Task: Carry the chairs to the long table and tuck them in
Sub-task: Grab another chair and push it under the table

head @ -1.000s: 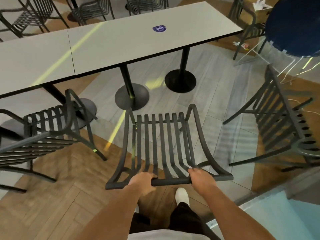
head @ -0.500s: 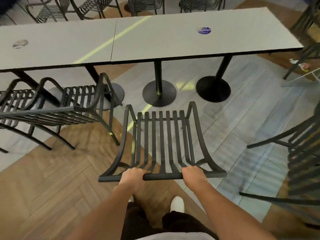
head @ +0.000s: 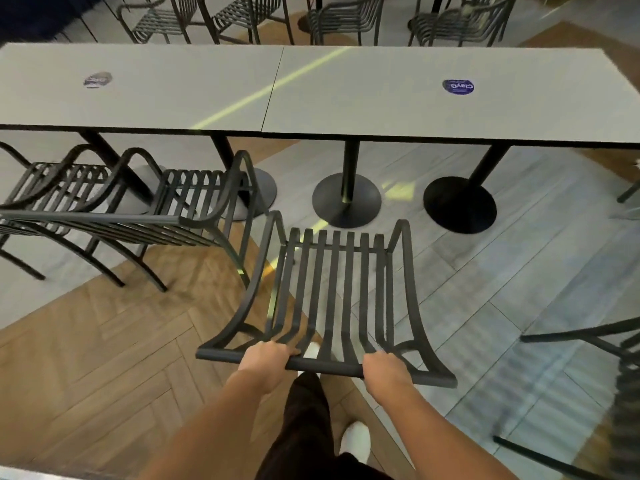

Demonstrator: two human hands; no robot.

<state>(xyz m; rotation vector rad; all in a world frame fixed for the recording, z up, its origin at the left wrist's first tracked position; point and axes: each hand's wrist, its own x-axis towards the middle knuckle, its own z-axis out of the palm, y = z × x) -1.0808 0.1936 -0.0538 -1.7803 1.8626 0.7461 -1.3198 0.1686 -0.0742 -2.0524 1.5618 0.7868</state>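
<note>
While both hands [head: 325, 365] grip the chair [head: 332, 296] rail, its legs stay hidden

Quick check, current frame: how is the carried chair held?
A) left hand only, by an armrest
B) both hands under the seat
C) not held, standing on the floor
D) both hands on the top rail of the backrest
D: the left hand and right hand each curl round the top rail of the black slatted chair.

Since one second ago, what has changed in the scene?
The held chair has come closer to the long table, facing it squarely beside the chair on the left. Left hand and right hand still grip its top rail; nothing was let go.
</note>
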